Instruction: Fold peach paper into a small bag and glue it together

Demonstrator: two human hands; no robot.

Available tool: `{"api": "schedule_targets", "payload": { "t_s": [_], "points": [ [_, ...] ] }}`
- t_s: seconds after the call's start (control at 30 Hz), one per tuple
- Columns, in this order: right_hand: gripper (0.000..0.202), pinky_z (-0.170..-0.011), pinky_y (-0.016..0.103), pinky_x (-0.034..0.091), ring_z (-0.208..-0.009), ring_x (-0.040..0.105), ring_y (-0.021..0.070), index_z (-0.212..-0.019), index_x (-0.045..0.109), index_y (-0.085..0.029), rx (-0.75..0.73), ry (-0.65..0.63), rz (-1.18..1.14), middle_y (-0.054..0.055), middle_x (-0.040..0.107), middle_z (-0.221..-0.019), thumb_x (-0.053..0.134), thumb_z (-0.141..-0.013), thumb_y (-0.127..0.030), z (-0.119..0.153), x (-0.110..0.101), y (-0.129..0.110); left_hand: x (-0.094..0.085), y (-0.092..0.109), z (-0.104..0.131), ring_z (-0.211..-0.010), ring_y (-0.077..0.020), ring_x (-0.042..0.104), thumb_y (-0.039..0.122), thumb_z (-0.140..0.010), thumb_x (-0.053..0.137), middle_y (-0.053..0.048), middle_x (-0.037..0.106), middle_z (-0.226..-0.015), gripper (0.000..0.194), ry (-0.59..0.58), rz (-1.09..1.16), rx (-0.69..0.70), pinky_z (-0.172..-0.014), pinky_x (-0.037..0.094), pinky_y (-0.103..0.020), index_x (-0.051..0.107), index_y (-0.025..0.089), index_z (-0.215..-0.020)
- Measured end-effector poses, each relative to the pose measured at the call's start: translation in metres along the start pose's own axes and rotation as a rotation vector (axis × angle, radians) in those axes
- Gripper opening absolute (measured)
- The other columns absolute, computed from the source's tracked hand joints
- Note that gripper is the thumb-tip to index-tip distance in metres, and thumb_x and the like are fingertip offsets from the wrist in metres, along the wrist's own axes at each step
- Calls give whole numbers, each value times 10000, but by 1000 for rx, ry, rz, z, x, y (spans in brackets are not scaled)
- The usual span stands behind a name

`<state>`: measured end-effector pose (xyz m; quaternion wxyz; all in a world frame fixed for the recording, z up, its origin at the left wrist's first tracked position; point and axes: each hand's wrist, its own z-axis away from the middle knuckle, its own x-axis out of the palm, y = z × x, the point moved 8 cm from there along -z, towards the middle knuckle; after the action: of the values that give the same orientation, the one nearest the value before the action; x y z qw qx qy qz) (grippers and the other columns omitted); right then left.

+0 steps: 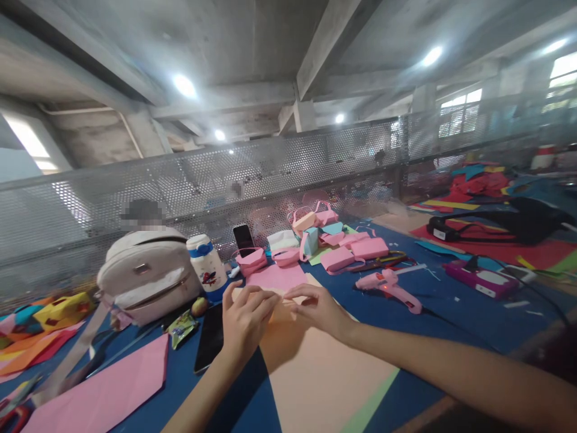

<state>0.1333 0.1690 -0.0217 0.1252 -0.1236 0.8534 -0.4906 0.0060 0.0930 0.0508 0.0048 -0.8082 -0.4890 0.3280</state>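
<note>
My left hand [250, 316] and my right hand [320, 310] meet fingertip to fingertip above a sheet of peach paper [329, 367]. Both are pinched closed; whatever sits between the fingertips is too small to make out. Under the peach sheet, a green paper edge [372, 403] shows at lower right, and a pink sheet [277, 276] lies just beyond it. To the right of my right hand rests a pink hot glue gun [390, 288] with a small orange light. Beside my left wrist lies a dark phone or tablet [210, 340].
Several folded pink paper bags [338, 258] stand behind the hands, near a phone [243, 240] leaning upright. On the left are a white backpack [153, 270], a bottle [207, 264], a snack packet [181, 328], pink paper [103, 391] and scissors [15, 415]. A purple box [480, 279] lies right.
</note>
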Motion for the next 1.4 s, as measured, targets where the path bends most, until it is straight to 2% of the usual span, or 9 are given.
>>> {"api": "schedule_targets", "payload": {
  "t_s": [0.27,0.43,0.63,0.7,0.77,0.9,1.03,1.23,1.4],
  "points": [
    [239,-717,287,508,-846,649,185,-906,678,-204,-16,-44,46,33,679,-910,728,-821,-423,1,7,0,-2,13,0,-1090,-247,637,136,-948,544,-32,722,-1197,245,-6,-178,138,-1139,138,-510,709,312,-988],
    [312,-653,258,461,-706,573,143,-791,570,-204,4,-79,14,-15,597,-777,704,-836,-482,4,12,2,-5,20,0,-1175,-221,595,100,-936,561,-32,680,-1267,284,41,-222,119,-1141,173,-472,678,327,-1058],
    [386,-570,258,450,-592,550,141,-759,557,-200,38,-106,58,-18,559,-659,611,-880,-563,6,16,9,-10,19,0,-969,-224,631,161,-919,631,-77,713,-992,119,145,-253,37,-1011,328,-409,650,220,-1022],
    [380,-579,265,474,-597,579,151,-807,593,-189,41,-111,62,-2,591,-674,602,-883,-561,6,17,10,-8,18,-2,-827,-188,624,178,-961,570,-27,714,-862,79,99,-198,19,-952,335,-387,635,211,-930],
    [377,-573,267,491,-591,598,155,-828,600,-182,51,-101,66,3,601,-670,585,-890,-554,5,17,12,-2,16,-3,-740,-172,602,190,-997,494,9,696,-747,194,17,-127,1,-928,328,-390,619,206,-849],
    [362,-544,262,500,-588,619,152,-808,597,-174,52,-51,103,23,614,-737,577,-891,-526,2,11,16,7,14,-2,-735,-191,602,258,-1004,477,15,682,-667,285,-108,-11,13,-965,309,-427,623,208,-765],
    [322,-575,266,500,-622,603,146,-787,615,-173,1,-26,169,24,605,-790,605,-887,-479,-2,3,15,12,13,-2,-764,-191,630,195,-990,494,12,728,-746,194,-176,52,48,-992,290,-437,667,208,-904],
    [222,-641,259,480,-701,595,159,-755,616,-190,-106,-109,258,-5,625,-732,679,-874,-367,-1,3,-5,10,10,-4,-793,-192,641,163,-974,515,8,745,-799,188,-139,128,-4,-1038,248,-445,665,233,-1064],
    [78,-801,307,469,-862,603,189,-863,634,-210,-269,-157,353,18,670,-886,647,-914,-269,4,4,-33,17,4,1,-826,-177,660,99,-949,475,36,728,-831,326,-199,261,-134,-1039,229,-426,525,246,-1235]
  ]
}}
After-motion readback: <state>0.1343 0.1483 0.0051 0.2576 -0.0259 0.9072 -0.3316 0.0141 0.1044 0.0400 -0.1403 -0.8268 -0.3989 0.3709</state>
